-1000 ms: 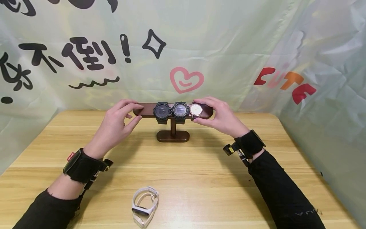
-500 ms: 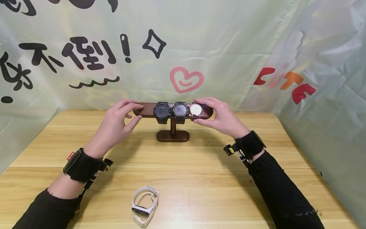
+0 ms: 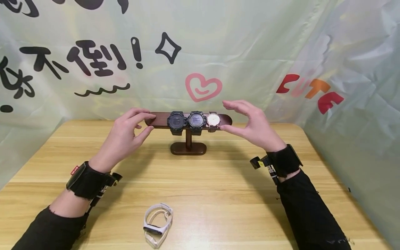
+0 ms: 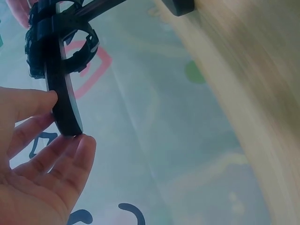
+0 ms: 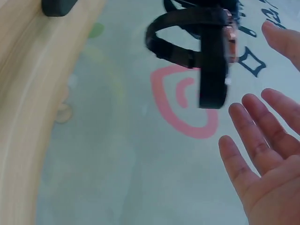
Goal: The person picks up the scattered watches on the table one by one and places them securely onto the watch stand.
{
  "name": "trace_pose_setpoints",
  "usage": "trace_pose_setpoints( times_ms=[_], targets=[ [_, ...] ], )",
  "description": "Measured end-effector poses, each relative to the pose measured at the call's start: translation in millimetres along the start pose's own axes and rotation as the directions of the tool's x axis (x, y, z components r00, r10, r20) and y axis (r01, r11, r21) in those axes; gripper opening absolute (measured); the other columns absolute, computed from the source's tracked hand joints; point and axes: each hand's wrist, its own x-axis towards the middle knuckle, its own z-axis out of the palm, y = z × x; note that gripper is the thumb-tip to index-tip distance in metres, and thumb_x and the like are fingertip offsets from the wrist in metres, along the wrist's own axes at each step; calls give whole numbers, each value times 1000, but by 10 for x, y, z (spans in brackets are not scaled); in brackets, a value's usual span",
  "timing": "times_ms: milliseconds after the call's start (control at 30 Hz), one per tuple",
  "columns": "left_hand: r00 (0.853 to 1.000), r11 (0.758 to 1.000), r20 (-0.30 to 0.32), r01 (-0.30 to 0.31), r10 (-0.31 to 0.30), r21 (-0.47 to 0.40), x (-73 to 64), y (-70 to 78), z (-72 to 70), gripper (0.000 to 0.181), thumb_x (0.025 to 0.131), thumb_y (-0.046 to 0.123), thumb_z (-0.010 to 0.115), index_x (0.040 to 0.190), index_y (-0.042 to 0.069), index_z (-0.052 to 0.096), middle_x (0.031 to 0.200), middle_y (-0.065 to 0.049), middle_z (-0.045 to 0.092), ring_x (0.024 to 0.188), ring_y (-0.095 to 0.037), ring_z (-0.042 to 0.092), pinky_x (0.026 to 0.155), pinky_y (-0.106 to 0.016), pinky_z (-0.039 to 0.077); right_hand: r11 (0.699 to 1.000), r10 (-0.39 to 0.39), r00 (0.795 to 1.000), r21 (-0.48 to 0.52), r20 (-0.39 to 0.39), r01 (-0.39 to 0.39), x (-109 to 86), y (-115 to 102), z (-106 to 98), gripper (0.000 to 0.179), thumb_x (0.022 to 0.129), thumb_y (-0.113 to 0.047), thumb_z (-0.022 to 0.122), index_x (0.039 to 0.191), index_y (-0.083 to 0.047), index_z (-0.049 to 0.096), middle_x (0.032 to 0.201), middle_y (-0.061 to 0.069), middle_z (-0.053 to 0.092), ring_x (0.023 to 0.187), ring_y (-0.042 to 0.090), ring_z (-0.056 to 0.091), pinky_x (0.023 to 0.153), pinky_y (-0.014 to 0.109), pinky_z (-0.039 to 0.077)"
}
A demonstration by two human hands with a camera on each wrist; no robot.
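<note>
A dark brown wooden watch stand [image 3: 160,120] stands at the back of the table, its bar carrying three watches. Two are chunky black digital watches [image 3: 176,121], side by side; right of them sits a round white-faced wristwatch [image 3: 214,119] with a dark strap. My left hand [image 3: 126,130] holds the bar's left end, thumb on one side and fingertips at the tip, as the left wrist view shows with the bar end [image 4: 65,108]. By the bar's right end my right hand [image 3: 254,123] is spread, its fingers apart from the stand in the right wrist view.
A white fitness band [image 3: 157,220] lies on the wooden table [image 3: 212,194] near the front, together with a pale strap. Behind the table hangs a light green printed cloth [image 3: 250,52], which also runs along the right side.
My right hand has let go of the white-faced wristwatch and drawn back to the right, its fingers spreading. The left hand keeps its place on the bar's end.
</note>
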Motion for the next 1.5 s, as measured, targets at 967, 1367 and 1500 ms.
trace_pose_setpoints(
  times_ms=[967, 1367, 1500],
  targets=[
    [980, 982, 67, -188, 189, -24, 3, 366, -314, 25, 97, 9, 78, 122, 10, 78, 104, 0, 79, 90, -13, 73, 67, -33, 60, 928, -371, 820, 153, 436, 339, -236, -928, 810, 61, 93, -30, 86, 147, -12, 65, 145, 0, 66, 136, 13, 61, 118, 30, 52],
    [915, 924, 152, -355, 375, -145, -16, 480, -358, 26, 92, 6, 82, 117, 12, 78, 93, 7, 77, 83, -3, 70, 64, -19, 55, 928, -363, 677, 181, 640, 327, -383, -1022, 1222, 65, 95, -41, 83, 150, -14, 61, 152, -1, 62, 143, 9, 56, 124, 22, 41],
    [900, 906, 155, -379, 408, -187, -24, 522, -375, 29, 91, 5, 82, 119, 14, 78, 94, 10, 76, 83, 0, 69, 65, -13, 49, 918, -376, 633, 178, 677, 355, -430, -1017, 1333, 67, 96, -45, 81, 152, -14, 60, 153, -2, 61, 144, 7, 55, 124, 19, 39]
  ],
)
